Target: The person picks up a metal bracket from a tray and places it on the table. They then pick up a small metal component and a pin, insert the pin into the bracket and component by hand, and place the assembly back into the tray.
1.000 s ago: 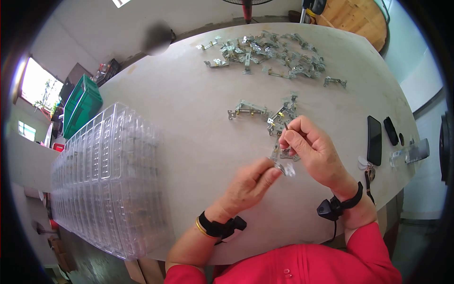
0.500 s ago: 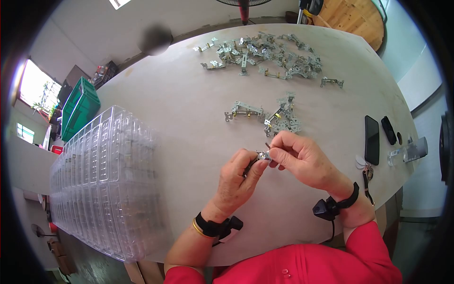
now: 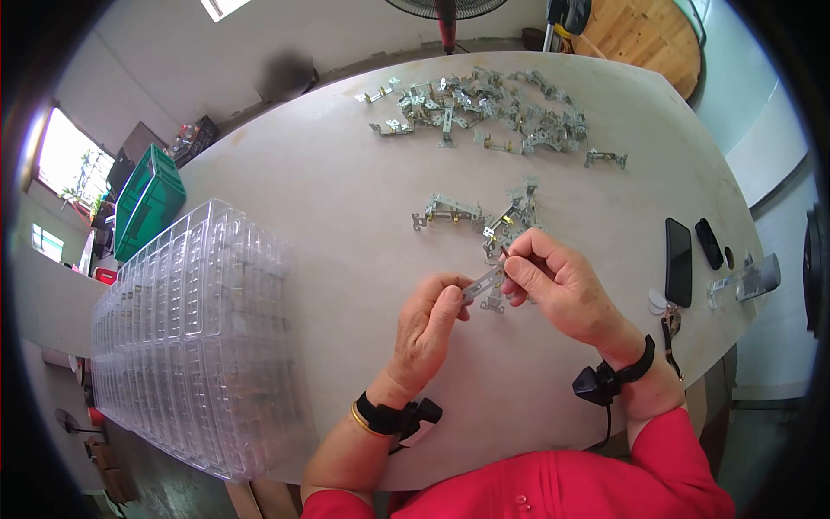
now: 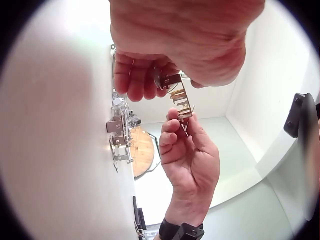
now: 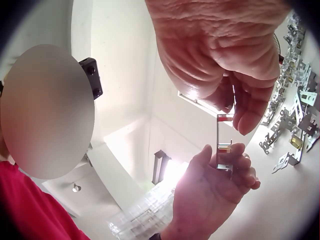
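Observation:
A metal bracket (image 3: 484,284) with brass-coloured clips (image 4: 180,100) is held between the two hands above the table. The left hand (image 3: 425,327) grips its near end between thumb and fingers. At its other end the right hand (image 3: 566,290) pinches with thumb and fingertips; a thin dark piece (image 3: 505,252) sticks out above those fingertips. In the right wrist view the bracket (image 5: 218,140) spans from the right fingers down to the left hand (image 5: 200,200). Just beyond the hands lies a small group of similar brackets (image 3: 456,209), partly hidden by the right hand.
A large pile of brackets (image 3: 493,108) lies at the table's far side. Clear plastic trays (image 3: 194,337) are stacked at the left, with a green crate (image 3: 149,203) behind them. A phone (image 3: 679,262), keys (image 3: 671,322), a black case (image 3: 709,244) and a bottle (image 3: 758,278) are at the right.
The left hand brought its bracket up to the right hand, and the bracket has turned so its flat strip shows between them. The right hand dipped left, then shifted slightly back right.

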{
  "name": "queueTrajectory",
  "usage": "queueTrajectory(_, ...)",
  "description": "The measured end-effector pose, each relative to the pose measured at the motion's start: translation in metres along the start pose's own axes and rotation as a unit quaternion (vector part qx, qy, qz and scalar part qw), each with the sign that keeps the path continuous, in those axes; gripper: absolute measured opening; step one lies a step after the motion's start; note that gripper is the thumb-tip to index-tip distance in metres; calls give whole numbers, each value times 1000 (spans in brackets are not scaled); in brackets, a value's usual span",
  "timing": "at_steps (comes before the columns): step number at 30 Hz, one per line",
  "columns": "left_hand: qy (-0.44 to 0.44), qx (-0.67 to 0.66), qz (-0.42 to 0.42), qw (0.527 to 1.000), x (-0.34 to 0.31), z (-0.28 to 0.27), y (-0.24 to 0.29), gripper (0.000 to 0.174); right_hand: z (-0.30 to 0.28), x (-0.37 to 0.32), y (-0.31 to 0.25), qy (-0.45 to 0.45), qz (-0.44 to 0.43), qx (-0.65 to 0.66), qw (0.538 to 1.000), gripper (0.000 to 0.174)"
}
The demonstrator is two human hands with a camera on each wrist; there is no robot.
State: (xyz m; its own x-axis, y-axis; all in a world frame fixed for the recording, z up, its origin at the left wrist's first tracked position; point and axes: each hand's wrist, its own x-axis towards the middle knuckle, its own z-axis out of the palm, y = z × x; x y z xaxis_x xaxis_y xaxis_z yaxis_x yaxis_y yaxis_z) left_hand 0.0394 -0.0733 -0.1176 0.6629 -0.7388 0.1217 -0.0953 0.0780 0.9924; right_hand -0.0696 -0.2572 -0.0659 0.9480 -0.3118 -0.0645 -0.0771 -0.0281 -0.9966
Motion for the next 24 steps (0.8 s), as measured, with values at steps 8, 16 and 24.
queueTrajectory(8,-40,-28,-55,997,-1,-1,-8,28,-3,3,4,25,-16,-26,999,11)
queueTrajectory(16,80,15,-7,997,1,6,-21,24,7,-2,1,84,-42,-42,995,11)
queueTrajectory(24,100,124,96,982,1,9,-20,20,14,-6,-2,45,-37,-192,980,10)
